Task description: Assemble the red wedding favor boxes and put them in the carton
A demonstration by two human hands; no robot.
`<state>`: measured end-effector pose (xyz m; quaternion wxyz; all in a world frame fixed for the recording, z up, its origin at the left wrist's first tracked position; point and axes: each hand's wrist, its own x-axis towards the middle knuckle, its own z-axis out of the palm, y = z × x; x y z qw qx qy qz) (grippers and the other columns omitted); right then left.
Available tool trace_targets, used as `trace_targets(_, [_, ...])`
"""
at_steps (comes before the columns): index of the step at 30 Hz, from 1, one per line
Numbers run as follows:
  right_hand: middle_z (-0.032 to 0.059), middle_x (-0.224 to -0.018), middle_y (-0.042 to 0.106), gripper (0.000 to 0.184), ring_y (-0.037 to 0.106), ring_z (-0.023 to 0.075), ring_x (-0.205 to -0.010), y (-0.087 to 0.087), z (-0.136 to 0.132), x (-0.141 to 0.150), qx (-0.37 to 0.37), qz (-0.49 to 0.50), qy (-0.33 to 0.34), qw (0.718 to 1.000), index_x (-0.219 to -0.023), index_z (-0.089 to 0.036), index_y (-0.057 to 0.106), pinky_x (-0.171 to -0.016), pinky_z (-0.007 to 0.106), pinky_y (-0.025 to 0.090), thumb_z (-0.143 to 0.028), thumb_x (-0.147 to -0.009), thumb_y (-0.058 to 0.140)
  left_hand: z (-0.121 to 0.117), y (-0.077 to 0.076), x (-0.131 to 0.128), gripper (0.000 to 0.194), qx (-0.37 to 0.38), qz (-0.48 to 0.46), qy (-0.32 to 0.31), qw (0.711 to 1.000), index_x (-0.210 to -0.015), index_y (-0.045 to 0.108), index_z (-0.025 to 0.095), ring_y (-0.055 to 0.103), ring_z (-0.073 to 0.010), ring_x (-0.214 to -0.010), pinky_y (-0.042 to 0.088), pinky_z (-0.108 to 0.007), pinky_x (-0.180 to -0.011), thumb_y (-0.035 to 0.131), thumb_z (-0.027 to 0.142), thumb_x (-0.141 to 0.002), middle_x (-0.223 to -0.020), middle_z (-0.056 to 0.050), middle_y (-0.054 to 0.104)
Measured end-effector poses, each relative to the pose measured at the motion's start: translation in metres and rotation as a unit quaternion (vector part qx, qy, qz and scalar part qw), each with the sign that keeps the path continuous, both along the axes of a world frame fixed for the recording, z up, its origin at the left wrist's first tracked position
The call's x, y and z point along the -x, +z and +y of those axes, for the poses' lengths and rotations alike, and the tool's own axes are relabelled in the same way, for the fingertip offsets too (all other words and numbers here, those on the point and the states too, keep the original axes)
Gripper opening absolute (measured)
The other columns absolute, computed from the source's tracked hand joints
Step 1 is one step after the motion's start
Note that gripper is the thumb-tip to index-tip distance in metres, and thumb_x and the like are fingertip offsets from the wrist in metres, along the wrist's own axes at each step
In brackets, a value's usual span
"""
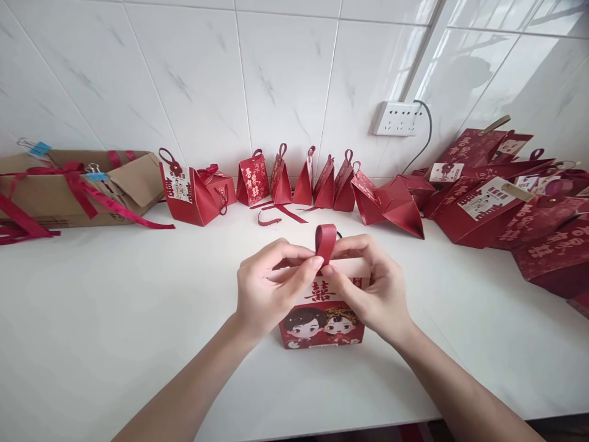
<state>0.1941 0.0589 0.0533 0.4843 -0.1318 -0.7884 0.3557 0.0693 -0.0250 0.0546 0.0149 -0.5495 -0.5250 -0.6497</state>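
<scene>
A small red and white gift box (322, 331) stands upright on the white table, with two cartoon figures and a red character printed on its front. From its top edge rises a looped dark red strap (326, 240). My left hand (271, 279) pinches the base of the strap from the left, thumb in front and fingers behind. On the other side my right hand (375, 288) pinches the same place, its thumb tip close to the left thumb. The fingers behind the box top are partly hidden.
Several small red boxes with loops (324, 183) line the tiled wall, with loose straps (289, 213) before them. A cardboard box (41, 199) with red ribbons and clips sits left. Larger red gift boxes (483, 212) pile up right, below a power strip (399, 118).
</scene>
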Motion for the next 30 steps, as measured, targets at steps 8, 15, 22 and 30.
trace_targets(8, [-0.0002,-0.077,0.062,0.013,0.057,0.0128,-0.059,-0.004,0.004,0.004,0.087,0.017,-0.009,0.996,-0.087,-0.025,0.052,-0.049,0.025,0.045,-0.030,-0.081,0.062,0.001,0.001,0.009,0.015,0.099,-0.041,-0.083,0.991,-0.093,0.062,0.020,0.062,-0.0179,-0.085,0.051,-0.026,-0.075,0.062,0.022,-0.078,-0.090,-0.004,0.065])
trace_targets(15, [-0.0019,-0.074,0.059,0.013,0.052,0.0106,-0.054,-0.005,0.006,0.005,0.097,0.014,-0.002,0.995,-0.088,-0.025,0.050,-0.045,0.023,0.041,-0.029,-0.082,0.061,0.005,0.000,0.010,0.012,0.133,-0.074,-0.059,0.987,-0.082,0.063,0.020,0.061,-0.0152,-0.075,0.050,-0.023,-0.069,0.068,0.028,-0.075,-0.080,-0.001,0.065])
trace_targets(22, [-0.0024,-0.070,0.055,0.012,0.047,0.0096,-0.050,-0.005,0.004,0.005,0.096,0.002,0.011,0.995,-0.087,-0.025,0.051,-0.044,0.024,0.039,-0.030,-0.082,0.060,0.004,-0.001,0.005,0.005,0.116,-0.105,-0.034,0.987,-0.076,0.062,0.020,0.058,-0.0132,-0.062,0.047,-0.022,-0.055,0.066,0.023,-0.073,-0.070,0.001,0.063])
trace_targets(30, [0.0015,-0.081,0.063,0.027,0.060,0.0154,-0.067,-0.007,0.017,0.004,0.247,-0.057,0.172,0.952,-0.095,-0.022,0.056,-0.056,0.025,0.047,-0.045,-0.082,0.058,0.006,-0.001,0.023,0.013,0.062,-0.196,0.006,0.979,-0.074,0.062,0.020,0.052,-0.0098,-0.052,0.040,-0.020,-0.046,0.072,0.026,-0.068,-0.068,0.003,0.061])
